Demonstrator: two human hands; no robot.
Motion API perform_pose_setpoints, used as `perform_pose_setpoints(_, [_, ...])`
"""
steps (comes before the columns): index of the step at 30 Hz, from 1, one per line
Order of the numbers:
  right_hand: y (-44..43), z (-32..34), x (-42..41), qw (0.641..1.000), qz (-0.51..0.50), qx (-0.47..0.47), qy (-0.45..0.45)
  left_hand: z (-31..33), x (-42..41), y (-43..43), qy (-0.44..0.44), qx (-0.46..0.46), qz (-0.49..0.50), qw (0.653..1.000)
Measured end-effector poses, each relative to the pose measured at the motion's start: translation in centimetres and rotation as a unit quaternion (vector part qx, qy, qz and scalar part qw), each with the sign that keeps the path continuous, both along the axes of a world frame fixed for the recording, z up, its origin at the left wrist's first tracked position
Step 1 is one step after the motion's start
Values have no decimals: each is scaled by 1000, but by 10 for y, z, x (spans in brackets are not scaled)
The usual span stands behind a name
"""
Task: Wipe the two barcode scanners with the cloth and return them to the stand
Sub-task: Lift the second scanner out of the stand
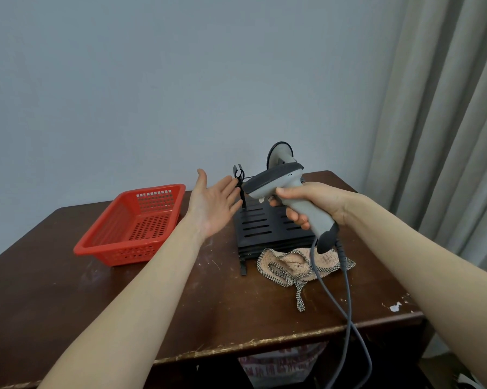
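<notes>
Gripping scanner [281,182] by handle above stand [262,228]: R hand [312,203] wraps it; L hand [214,206] released, palm up. Likely rigid, light plastic; cable [346,304] may drag. Cloth [301,262] lies before stand.

- The first scanner [276,182] has a grey body and a dark head. The right hand [306,203] grips its handle and holds it above the stand, head pointing left. Its grey cable [346,304] hangs across the cloth.
- The second scanner [281,154] is at the stand's back, mostly hidden.
- The stand [264,228] is black and slotted and sits on the bench [180,304].
- The cloth [295,262] is pinkish with checkered edging, crumpled against the stand's front.
</notes>
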State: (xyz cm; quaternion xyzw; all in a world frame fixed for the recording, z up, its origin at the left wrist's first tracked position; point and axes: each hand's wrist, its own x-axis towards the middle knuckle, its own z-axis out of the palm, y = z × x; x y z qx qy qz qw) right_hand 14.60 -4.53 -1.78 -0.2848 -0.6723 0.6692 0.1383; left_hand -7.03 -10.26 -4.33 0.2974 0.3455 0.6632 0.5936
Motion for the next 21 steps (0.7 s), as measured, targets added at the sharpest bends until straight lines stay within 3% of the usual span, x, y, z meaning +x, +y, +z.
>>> perform_pose_setpoints(16, [-4,3,1,999,-25,-13,20,4,1,2,6,-1,-2,1000])
perform_pose_setpoints(18, [-3,2,2,997,-54,-44,46,3,8,5,68,-25,35,997])
perform_pose_setpoints(21, [1,2,6,981,-103,-125,108,-3,37,0,299,-65,103,946])
